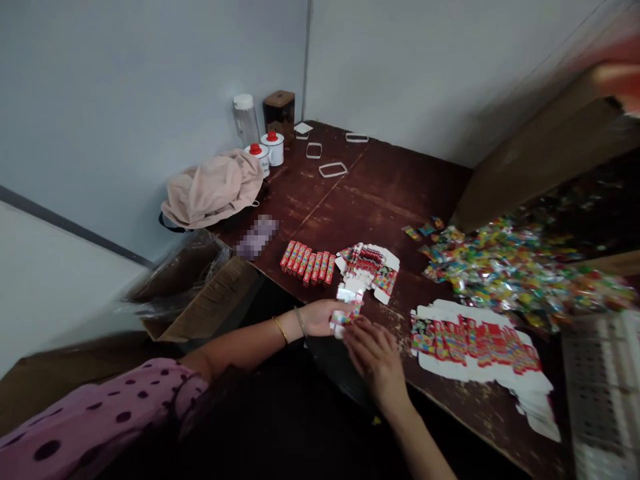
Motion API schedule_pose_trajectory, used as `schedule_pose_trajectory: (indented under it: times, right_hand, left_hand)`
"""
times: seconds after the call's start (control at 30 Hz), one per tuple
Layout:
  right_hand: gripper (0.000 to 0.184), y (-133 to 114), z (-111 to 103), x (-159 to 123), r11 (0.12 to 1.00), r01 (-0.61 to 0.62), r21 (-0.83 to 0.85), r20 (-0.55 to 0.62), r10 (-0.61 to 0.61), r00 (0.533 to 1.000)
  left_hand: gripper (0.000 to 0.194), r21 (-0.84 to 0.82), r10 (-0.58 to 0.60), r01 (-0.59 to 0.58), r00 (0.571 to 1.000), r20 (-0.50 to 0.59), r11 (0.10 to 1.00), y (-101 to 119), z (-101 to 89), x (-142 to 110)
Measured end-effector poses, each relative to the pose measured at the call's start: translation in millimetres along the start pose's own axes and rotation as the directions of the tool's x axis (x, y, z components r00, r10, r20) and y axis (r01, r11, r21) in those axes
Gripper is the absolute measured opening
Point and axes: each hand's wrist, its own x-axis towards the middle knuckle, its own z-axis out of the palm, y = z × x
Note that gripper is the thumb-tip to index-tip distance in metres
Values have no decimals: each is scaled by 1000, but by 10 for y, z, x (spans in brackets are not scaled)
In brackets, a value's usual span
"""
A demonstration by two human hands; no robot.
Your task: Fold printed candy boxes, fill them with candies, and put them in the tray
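Pinching a box (341, 319) in the left hand (319, 317), with the right hand (374, 355) against its near end, grip unclear; seemingly midway, with closed boxes (306, 261) beyond the left hand, flat cartons (470, 341) remaining rightward.

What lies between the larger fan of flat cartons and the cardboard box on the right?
In the head view, a heap of shiny multicoloured packets lies between the larger fan and the cardboard box.

The left hand (320, 318) held a carton (349, 295), the right hand (374, 353) at its near end; candies (493, 263) lay on the table (375, 200).
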Motion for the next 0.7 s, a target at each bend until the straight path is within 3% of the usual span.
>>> schedule_pose_trajectory:
  times: [0.07, 0.13, 0.2, 0.33, 0.43, 0.5, 0.53, 0.63, 0.7]
  right_hand:
    - [27, -153, 29, 2, 998, -40, 41, -31, 42, 999]
    - [28, -173, 32, 81, 979, -192, 62, -114, 198, 974]
    - [22, -130, 13, 186, 943, -299, 148, -101, 315, 944]
    - [23, -81, -84, 311, 837, -372, 401, 193, 320, 928]
    - [25, -73, -212, 322, 741, -414, 529, 415, 199, 888]
    - [24, -68, -283, 311, 675, -444, 589, 469, 162, 868]
    - [24, -75, -298, 300, 648, -463, 605, 468, 181, 865]
    - [23, -170, -239, 236, 566, -523, 638, 334, 409, 849]
    - [32, -282, -147, 167, 518, -548, 657, 179, 598, 781]
  left_hand:
    - [26, 113, 15, -7, 997, -79, 994, -42, 0, 5]
    - [18, 261, 21, 8, 994, -110, 965, -120, 18, -20]
    - [12, 368, 11, 27, 995, -102, 929, -183, 51, -72]
    - [15, 419, 27, -5, 999, -46, 908, -159, 120, -220]
    - [29, 444, -87, 19, 987, 134, 896, -62, 155, -328]
    - [36, 480, -164, 45, 964, 208, 876, -20, 166, -368]
    - [39, 507, -154, 42, 971, 181, 861, -16, 169, -374]
    - [41, 618, 74, -40, 997, -29, 785, -79, 170, -349]
    - [41, 682, 274, -138, 957, -94, 719, -165, 169, -336]
